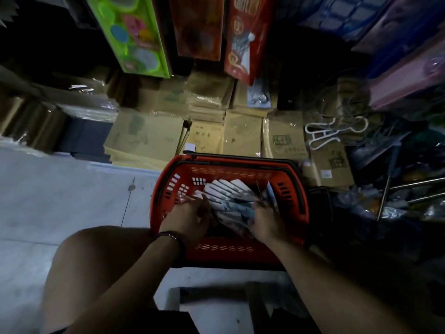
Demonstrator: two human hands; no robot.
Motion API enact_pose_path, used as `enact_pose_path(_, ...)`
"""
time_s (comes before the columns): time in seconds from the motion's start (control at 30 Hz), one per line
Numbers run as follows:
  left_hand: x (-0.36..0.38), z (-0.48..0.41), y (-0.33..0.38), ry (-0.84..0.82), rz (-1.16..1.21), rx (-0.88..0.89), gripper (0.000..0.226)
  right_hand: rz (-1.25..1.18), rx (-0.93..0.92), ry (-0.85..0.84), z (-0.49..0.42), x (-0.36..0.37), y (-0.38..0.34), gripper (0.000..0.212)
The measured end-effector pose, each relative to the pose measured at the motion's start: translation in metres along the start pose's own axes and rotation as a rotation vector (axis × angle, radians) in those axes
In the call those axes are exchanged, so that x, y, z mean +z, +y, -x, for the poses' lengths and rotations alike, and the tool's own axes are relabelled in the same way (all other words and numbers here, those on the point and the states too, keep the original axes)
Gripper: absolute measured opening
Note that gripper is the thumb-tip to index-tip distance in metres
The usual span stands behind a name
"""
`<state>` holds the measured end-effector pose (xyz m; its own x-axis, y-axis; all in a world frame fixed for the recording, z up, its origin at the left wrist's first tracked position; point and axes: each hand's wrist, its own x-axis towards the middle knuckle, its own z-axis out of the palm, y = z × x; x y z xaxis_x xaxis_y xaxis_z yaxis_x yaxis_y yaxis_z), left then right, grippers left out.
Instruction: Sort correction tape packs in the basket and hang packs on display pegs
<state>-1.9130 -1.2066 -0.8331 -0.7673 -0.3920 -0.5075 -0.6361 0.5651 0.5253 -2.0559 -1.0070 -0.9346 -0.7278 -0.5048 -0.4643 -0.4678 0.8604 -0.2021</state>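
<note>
Down on the pale floor, a red plastic shopping basket (pixel 166 186) holds a fanned heap of white and blue correction tape packs (pixel 226 191), with stacks of brown-covered exercise books (pixel 243 131) just behind it. Both hands reach inside: the left hand (pixel 187 218), a dark wristband (pixel 172 236) on its wrist, curls loosely over the packs' left edge, while the right hand (pixel 267 221) is blurred with fingers splayed across the packs, and whether either one grips a pack cannot be told.

We find the red basket (pixel 166 179) open from above, its folded handles (pixel 240 158) at the rim. Stacked brown packets (pixel 243 133) crowd its far side, wire clutter (pixel 390 189) its right; bare floor (pixel 72 189) lies left.
</note>
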Motion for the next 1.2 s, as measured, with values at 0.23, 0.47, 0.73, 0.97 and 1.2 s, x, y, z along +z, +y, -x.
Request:
enact_pose_path(0.23,0.030,-0.008,-0.020,-0.126,0.031,-0.055,0.023,0.045,0.008,-0.140,-0.015,0.064,-0.020,0.050)
enact_pose_path(0.47,0.049,-0.009,-0.039,-0.131,0.057,-0.086,0.028,0.225,0.085,-0.130,-0.024,0.088,-0.031,0.031)
enact_pose_path(0.73,0.068,-0.026,-0.054,-0.114,0.149,-0.142,0.012,0.192,0.039,-0.110,-0.017,0.088,-0.023,0.039)
enact_pose_path(0.97,0.079,-0.031,-0.038,-0.212,0.477,-0.273,0.030,0.030,-0.096,0.011,0.012,0.041,-0.032,0.039)
enact_pose_path(1.2,0.055,-0.015,0.000,-0.346,1.272,-0.330,0.072,-0.114,-0.170,0.265,0.065,-0.023,-0.062,0.054)
